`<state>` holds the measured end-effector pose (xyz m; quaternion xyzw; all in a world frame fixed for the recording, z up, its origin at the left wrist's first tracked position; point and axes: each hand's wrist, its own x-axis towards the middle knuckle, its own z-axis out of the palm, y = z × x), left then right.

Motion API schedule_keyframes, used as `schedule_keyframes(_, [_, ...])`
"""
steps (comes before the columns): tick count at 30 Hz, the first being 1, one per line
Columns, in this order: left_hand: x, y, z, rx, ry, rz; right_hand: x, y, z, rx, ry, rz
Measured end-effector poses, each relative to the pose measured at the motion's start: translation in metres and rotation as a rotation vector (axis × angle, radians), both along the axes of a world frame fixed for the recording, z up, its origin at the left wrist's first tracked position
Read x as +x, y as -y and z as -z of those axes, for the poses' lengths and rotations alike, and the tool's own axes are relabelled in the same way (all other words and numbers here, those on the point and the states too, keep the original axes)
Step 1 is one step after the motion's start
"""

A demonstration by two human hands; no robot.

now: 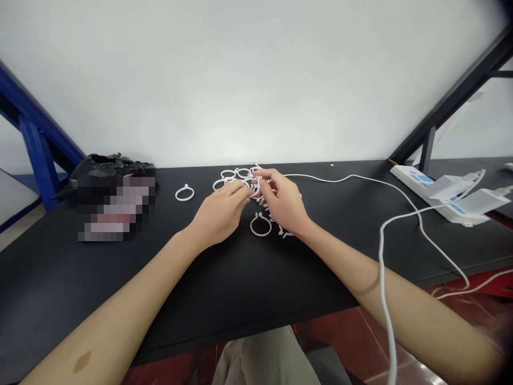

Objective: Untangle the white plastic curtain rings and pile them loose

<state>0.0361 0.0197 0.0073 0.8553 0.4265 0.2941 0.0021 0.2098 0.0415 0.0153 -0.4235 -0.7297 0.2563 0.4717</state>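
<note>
Both hands meet over a cluster of white plastic rings [228,175] on the black tabletop. My right hand [282,200] is closed, pinching a white plastic ring [256,188] between thumb and fingers. From the other side, my left hand [222,211] is closed on the same ring, its fingertips partly hidden. One loose ring [261,225] with small upright prongs at its gap lies just in front of the hands. Further left, a single ring [185,193] with a small knob lies apart. More white pieces [285,232] show beneath my right wrist, partly covered.
A crumpled black plastic bag [108,163] and a blurred-out item [116,208] lie at the left. At right stands a white power strip [425,187] with plugged-in adapters. A white cable [382,267] crosses in front of my right forearm. A pale wall rises behind.
</note>
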Motion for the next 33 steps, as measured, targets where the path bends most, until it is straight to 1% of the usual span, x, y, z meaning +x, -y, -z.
schedule_keyframes(4, [0.0001, 0.0001, -0.0003, -0.061, 0.013, 0.010, -0.0006, 0.0001, 0.0003, 0.002, -0.027, -0.012])
schedule_keyframes(8, [-0.0007, -0.0005, 0.0001, -0.085, 0.017, 0.005, 0.0001, 0.0001, 0.0001, -0.002, -0.027, -0.013])
schedule_keyframes(16, [-0.0022, -0.0027, 0.0034, -0.079, 0.026, 0.018, -0.0006, 0.0025, -0.0045, -0.062, 0.006, 0.017])
schedule_keyframes(26, [-0.0020, -0.0008, -0.0003, -0.086, 0.021, 0.021, 0.0007, 0.0013, -0.0036, 0.000, 0.052, 0.033])
schedule_keyframes(30, [0.0006, 0.0002, -0.0002, -0.087, 0.024, 0.023, 0.0015, 0.0007, -0.0027, -0.014, 0.040, 0.026])
schedule_keyframes(33, [-0.0003, -0.0011, -0.0008, -0.066, 0.064, -0.029, 0.0024, 0.0004, -0.0036, -0.010, 0.086, 0.063])
